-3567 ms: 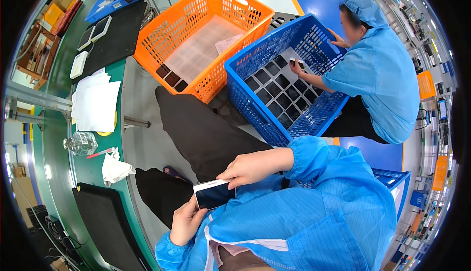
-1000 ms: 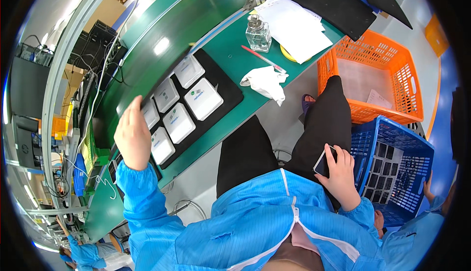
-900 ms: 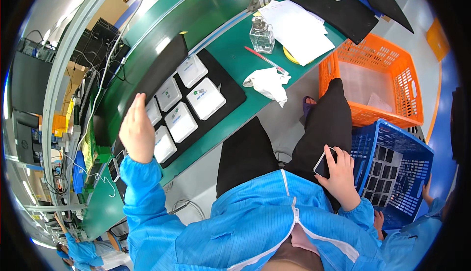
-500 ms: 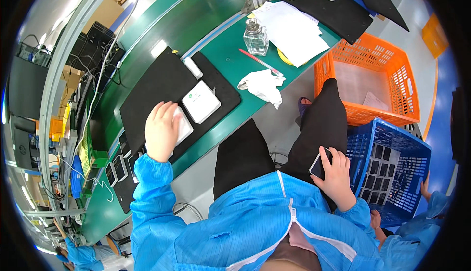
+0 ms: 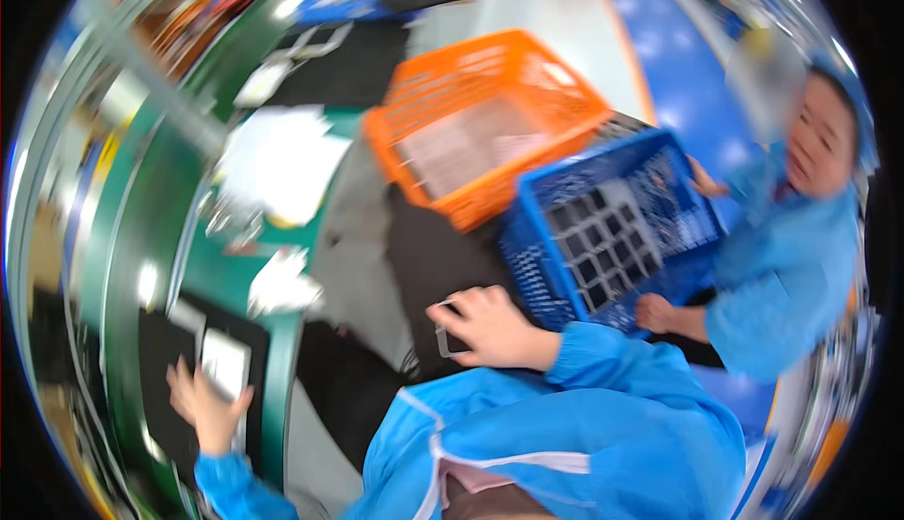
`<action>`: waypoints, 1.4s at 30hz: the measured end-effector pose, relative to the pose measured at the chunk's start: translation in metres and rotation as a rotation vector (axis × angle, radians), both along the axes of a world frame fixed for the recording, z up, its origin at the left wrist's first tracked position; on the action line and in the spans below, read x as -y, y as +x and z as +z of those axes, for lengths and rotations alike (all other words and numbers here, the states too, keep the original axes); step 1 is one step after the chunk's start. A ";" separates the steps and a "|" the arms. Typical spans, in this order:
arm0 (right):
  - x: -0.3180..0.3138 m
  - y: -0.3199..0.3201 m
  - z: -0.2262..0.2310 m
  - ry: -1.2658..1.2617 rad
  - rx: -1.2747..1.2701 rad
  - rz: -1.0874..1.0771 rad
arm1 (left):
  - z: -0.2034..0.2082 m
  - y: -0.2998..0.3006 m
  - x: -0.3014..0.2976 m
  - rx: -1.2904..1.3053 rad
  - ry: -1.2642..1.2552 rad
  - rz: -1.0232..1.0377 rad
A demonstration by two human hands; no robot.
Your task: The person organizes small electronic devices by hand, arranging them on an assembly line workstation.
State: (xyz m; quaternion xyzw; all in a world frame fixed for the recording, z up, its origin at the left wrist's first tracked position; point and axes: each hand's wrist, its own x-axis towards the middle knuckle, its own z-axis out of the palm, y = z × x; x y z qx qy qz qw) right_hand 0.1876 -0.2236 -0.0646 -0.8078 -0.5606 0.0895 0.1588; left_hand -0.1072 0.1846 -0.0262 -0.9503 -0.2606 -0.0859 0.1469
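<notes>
My left hand (image 5: pixel 205 409) is over the black mat (image 5: pixel 252 332) on the green bench, fingers spread and thumb out. It is right beside a flat white square box (image 5: pixel 226 362); blur hides whether it touches it. My right hand (image 5: pixel 504 332), above my dark-trousered leg, is closed around a small flat device (image 5: pixel 450 330) with a dark face and a pale rim. Part of that device is hidden under my fingers.
A blue crate (image 5: pixel 527 266) with rows of dark-faced devices stands at my right, where a co-worker (image 5: pixel 782 256) has hands at its side. Beyond is an orange crate (image 5: pixel 443 205). White papers (image 5: pixel 282 162), a crumpled white cloth (image 5: pixel 285 283) and a glass bottle (image 5: pixel 234 221) are on the bench.
My view has swung right, bringing the co-worker and blue crate further into sight. My left hand now appears beside the white square box, fingers wider. The right hand keeps its device.
</notes>
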 end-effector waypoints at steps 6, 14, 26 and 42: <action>0.010 -0.002 -0.014 0.019 0.007 0.005 | 0.039 0.031 0.041 -0.275 0.109 0.141; 0.013 -0.006 -0.021 0.094 0.018 -0.022 | 0.107 0.062 0.086 0.186 0.669 0.120; 0.014 -0.004 -0.024 0.137 0.028 -0.022 | 0.115 0.054 0.097 0.207 0.703 0.125; 0.010 -0.006 -0.017 0.139 0.012 -0.027 | 0.118 0.064 0.102 0.336 0.520 -0.062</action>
